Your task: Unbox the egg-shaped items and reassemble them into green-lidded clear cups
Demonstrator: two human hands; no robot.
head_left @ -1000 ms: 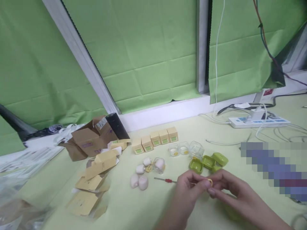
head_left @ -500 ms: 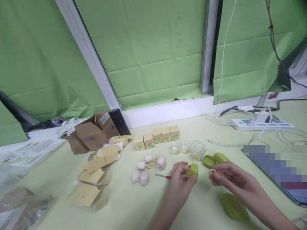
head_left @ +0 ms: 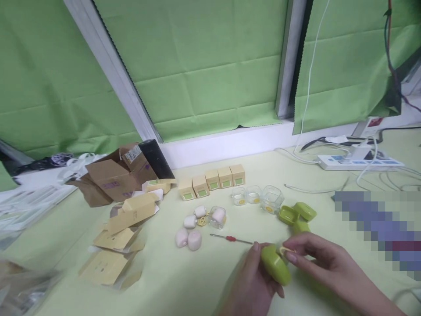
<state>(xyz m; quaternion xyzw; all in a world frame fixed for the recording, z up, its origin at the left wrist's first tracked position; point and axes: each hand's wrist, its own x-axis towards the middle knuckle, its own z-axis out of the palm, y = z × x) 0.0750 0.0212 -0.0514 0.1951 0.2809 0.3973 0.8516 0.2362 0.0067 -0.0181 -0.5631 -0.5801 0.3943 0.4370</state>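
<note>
My left hand (head_left: 251,278) is wrapped round a rounded green case (head_left: 275,265), holding it tilted just above the table. Pinched between the thumb and fingers of my right hand (head_left: 315,256) is a small pale-yellow loop (head_left: 285,251), close against the upper right side of the case. Whether the loop is fixed to the case I cannot tell. Beyond my right hand lie green shell pieces (head_left: 289,215), one partly hidden by the fingers. A thin screwdriver (head_left: 230,238) with a red middle lies left of the case, its right end near my left thumb.
White and pinkish earbud-case-like pieces (head_left: 194,240) sit left of centre beside a clear cup (head_left: 217,217). Further clear cups (head_left: 272,199) and several small cardboard boxes (head_left: 212,180) stand behind. Flattened packaging (head_left: 133,215) and a carton (head_left: 113,180) are left; a power strip (head_left: 358,162) is back right.
The small green piece has left my left hand and lies by the other shells. My left hand now holds the larger green case from the lower right, and the loop has come to it.
</note>
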